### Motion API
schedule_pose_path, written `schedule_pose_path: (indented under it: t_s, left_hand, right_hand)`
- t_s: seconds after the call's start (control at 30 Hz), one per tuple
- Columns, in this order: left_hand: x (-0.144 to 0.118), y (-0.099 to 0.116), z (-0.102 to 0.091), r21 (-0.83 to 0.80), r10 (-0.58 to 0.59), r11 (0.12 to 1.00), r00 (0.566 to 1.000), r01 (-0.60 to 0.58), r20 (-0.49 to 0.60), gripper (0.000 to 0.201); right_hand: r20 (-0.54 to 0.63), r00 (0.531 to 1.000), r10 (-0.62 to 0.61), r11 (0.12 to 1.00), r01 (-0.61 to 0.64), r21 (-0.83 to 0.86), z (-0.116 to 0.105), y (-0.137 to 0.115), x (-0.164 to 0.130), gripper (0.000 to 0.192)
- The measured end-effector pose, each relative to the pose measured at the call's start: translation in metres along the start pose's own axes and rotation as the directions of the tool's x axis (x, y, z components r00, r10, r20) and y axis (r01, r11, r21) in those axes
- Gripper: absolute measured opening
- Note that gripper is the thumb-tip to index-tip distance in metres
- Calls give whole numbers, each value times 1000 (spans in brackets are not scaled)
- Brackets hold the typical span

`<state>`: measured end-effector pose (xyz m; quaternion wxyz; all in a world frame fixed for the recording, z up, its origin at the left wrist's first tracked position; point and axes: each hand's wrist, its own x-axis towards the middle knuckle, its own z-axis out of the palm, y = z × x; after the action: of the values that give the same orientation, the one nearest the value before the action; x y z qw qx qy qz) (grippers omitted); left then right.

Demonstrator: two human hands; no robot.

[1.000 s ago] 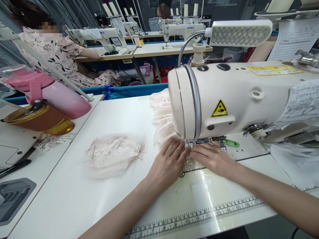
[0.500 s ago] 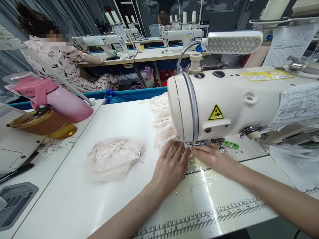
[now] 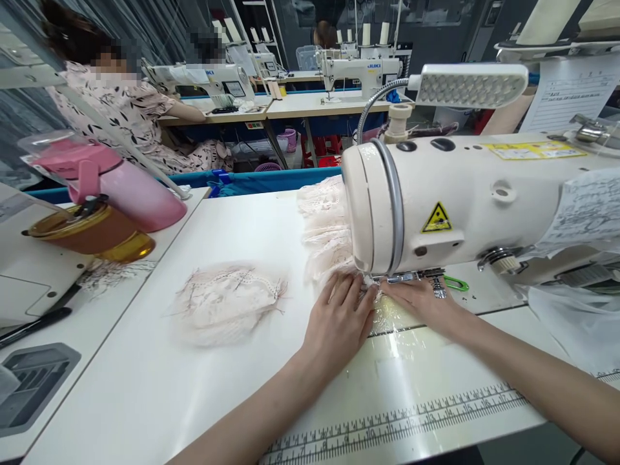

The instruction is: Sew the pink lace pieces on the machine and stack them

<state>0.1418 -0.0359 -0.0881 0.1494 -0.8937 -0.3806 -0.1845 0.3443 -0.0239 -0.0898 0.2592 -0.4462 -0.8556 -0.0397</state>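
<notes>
Compared with the earlier frames, both hands and the machine head are seen shifted slightly toward the right of the frame, while the hands' placement on the fabric is unchanged.

Head view: the left hand (image 3: 341, 320) is laid flat, fingers extended and unclenched, on the pale pink lace fabric (image 3: 325, 226) at centre frame, just left of the presser foot (image 3: 405, 278). The right hand (image 3: 420, 300) is pressed palm-down on the same fabric directly below the presser foot, its fingertips meeting those of the left hand; nothing is gripped by either hand. The fabric is fed under the cream sewing machine (image 3: 465, 194), which fills the right half of the frame, and is bunched behind the needle area toward upper centre. A separate lace piece (image 3: 227, 300) is shown lying apart at centre left on the white table (image 3: 159, 387). A printed ruler strip (image 3: 402, 420) is seen along the lower edge. A pink bottle (image 3: 116, 187) and an amber container (image 3: 92, 232) are seen at the left. An LED lamp (image 3: 472, 84) is mounted above the machine. A seated co-worker (image 3: 126, 116) is shown at upper left.
</notes>
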Motion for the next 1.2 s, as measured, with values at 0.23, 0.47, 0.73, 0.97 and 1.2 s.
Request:
schedule_pose_path:
  t_s: [0.23, 0.47, 0.73, 0.97, 1.2]
  left_hand:
    - [1, 1, -2, -112, -101, 988, 994, 106, 49, 32]
    - [-3, 5, 2, -62, 27, 998, 999, -30, -47, 31]
    - [-7, 3, 5, -44, 108, 993, 993, -110, -50, 36]
    - [-5, -3, 2, -48, 94, 994, 994, -96, -54, 33]
    - [-2, -8, 0, -64, 69, 995, 997, -71, -32, 31]
  right_hand:
    - [-8, 997, 82, 993, -81, 86, 7, 0, -2, 40]
    - [-56, 997, -47, 975, 34, -219, 3, -1, -11, 27]
    - [-92, 993, -75, 973, 52, -226, 5, -3, -21, 23]
    - [5, 1000, -28, 984, 28, -174, 3, -5, -19, 28]
    - [29, 1000, 9, 973, -2, -230, 6, -8, -19, 32]
